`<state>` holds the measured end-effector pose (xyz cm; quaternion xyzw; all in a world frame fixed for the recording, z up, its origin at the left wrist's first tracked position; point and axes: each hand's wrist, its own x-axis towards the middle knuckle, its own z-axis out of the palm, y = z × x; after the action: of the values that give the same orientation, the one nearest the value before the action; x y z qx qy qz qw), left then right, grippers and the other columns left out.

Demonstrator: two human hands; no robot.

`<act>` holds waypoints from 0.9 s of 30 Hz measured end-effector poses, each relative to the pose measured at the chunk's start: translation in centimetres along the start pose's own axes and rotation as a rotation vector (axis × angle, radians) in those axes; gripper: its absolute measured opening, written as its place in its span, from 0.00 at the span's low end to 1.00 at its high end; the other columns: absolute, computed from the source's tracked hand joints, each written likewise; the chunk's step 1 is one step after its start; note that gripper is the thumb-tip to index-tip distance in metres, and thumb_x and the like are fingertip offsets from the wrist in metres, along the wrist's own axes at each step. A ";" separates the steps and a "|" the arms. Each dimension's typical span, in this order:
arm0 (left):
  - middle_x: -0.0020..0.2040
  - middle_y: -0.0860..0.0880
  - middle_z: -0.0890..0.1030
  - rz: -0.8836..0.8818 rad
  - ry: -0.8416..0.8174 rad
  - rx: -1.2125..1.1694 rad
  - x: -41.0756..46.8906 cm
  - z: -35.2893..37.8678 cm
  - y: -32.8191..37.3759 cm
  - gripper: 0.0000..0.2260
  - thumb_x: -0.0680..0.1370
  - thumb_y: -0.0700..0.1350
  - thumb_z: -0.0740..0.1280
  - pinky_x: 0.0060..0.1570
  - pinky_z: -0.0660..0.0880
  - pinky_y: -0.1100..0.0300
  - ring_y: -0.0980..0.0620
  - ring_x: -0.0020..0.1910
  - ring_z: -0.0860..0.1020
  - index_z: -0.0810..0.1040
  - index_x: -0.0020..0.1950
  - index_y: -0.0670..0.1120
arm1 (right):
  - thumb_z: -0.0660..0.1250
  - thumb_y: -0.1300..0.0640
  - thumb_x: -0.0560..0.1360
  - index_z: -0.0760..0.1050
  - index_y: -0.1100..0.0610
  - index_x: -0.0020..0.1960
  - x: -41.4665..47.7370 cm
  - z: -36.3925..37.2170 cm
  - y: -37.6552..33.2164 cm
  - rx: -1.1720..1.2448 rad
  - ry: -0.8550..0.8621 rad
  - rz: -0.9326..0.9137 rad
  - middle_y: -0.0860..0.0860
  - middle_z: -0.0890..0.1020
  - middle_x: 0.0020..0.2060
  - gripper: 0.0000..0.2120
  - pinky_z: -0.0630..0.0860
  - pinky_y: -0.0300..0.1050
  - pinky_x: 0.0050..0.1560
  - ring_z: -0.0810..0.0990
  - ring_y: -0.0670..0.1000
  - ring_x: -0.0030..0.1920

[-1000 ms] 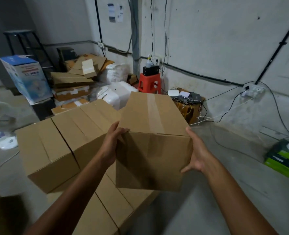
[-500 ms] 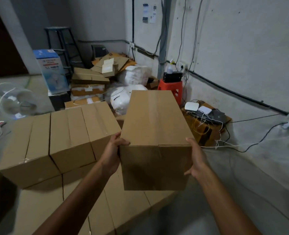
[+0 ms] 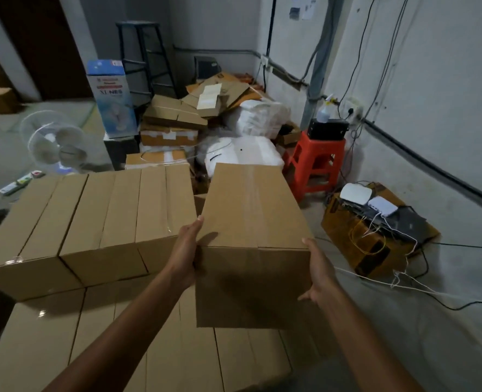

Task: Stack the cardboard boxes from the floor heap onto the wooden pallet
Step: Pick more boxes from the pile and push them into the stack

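Holding entry: one taped cardboard box [image 3: 251, 216], carried lengthwise between both hands above the lower layer of boxes [image 3: 50, 335], just right of the upper row of boxes [image 3: 98, 219]. The left hand [image 3: 184, 251] gripped the box's left side, thumb hooked over the top edge; its fingers were hidden behind the box. The right hand [image 3: 317, 268] clasped the right side, thumb at the top corner, fingertips [image 3: 304, 297] curled onto the near face. Nearby stood a red stool [image 3: 316, 162], a floor fan [image 3: 54, 142] and a blue carton [image 3: 112, 97].
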<state>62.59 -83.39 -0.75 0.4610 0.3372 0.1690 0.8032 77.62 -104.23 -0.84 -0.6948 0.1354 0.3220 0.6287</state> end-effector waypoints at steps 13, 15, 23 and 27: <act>0.62 0.49 0.74 0.137 0.280 0.528 18.7 1.4 -2.9 0.29 0.80 0.61 0.62 0.46 0.75 0.56 0.53 0.53 0.76 0.61 0.76 0.47 | 0.65 0.36 0.76 0.65 0.49 0.76 20.8 6.5 -4.3 -0.115 -0.105 -0.003 0.55 0.67 0.74 0.34 0.64 0.72 0.68 0.66 0.63 0.72; 0.66 0.49 0.74 0.201 0.287 0.724 22.0 0.6 -4.1 0.34 0.78 0.65 0.62 0.55 0.75 0.53 0.50 0.59 0.76 0.63 0.76 0.45 | 0.64 0.32 0.72 0.68 0.48 0.75 24.8 8.2 -3.6 -0.120 -0.155 -0.052 0.55 0.71 0.72 0.36 0.66 0.67 0.69 0.70 0.60 0.69; 0.81 0.43 0.54 0.369 0.377 1.320 35.2 -4.2 -10.3 0.43 0.77 0.73 0.50 0.77 0.46 0.40 0.48 0.80 0.42 0.56 0.81 0.43 | 0.59 0.43 0.82 0.69 0.53 0.74 39.8 13.6 1.3 -0.101 -0.203 -0.177 0.52 0.71 0.69 0.24 0.66 0.50 0.67 0.69 0.53 0.68; 0.82 0.46 0.54 0.389 0.351 1.472 40.2 -8.0 -14.6 0.50 0.71 0.77 0.38 0.77 0.38 0.42 0.51 0.79 0.35 0.50 0.82 0.44 | 0.63 0.46 0.80 0.69 0.55 0.71 45.1 15.8 4.7 -0.031 -0.165 -0.150 0.52 0.73 0.63 0.22 0.69 0.48 0.61 0.72 0.51 0.60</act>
<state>85.20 -62.54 -31.47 0.8926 0.3976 0.1101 0.1817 104.49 -80.05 -32.44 -0.6838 0.0259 0.3322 0.6492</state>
